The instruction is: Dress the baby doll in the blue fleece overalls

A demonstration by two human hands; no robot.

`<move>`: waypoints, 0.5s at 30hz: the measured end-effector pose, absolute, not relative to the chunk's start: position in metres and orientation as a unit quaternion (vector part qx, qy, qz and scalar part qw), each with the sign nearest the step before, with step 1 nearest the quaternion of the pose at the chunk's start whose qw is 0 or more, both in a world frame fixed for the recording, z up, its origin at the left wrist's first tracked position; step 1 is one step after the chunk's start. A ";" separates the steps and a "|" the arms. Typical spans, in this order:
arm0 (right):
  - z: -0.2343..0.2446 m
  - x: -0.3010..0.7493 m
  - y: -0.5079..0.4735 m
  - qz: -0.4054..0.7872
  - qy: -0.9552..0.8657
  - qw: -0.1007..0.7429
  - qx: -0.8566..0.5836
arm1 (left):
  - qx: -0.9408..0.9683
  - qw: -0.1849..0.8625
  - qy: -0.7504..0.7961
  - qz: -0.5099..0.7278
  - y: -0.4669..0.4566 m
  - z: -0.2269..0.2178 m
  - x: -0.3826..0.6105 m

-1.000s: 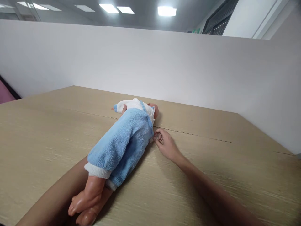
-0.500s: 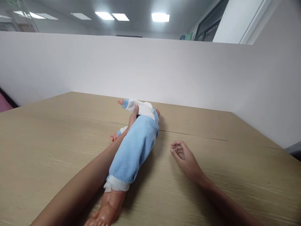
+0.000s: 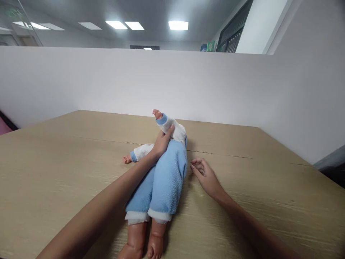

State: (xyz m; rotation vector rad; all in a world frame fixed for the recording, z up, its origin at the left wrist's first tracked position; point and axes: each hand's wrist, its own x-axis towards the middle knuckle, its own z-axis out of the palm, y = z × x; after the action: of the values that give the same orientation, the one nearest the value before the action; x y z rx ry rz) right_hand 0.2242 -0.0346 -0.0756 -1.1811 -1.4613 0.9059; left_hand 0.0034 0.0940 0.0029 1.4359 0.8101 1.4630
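Observation:
A baby doll in blue fleece trousers and a white top lies lengthwise on the wooden table, bare feet toward me. My left hand is wrapped round its chest and upper arm, and that arm sticks up. The doll's other arm lies on the table to the left. My right hand rests on the table just right of the doll's waist, fingers loosely curled, holding nothing. The doll's head is hidden behind its body.
White partition walls close off the table's far side and right side. A seam runs across the tabletop behind the doll. A dark gap shows at the right edge, and something pink at the far left.
The doll has been rolled from its side toward lying flat, one arm now raised. My left hand slid onto its chest. My right hand let go of its side and pulled back to the right.

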 end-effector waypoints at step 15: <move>-0.039 0.301 -0.011 0.770 -0.252 0.467 -0.353 | 0.834 0.078 0.407 0.365 0.038 0.014 0.019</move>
State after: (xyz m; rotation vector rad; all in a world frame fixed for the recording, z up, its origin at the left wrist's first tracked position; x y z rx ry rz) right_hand 0.3015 -0.0115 -0.0389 -0.8658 -0.6189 1.8896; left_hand 0.0193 0.0376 0.0144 2.4965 1.2203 1.0928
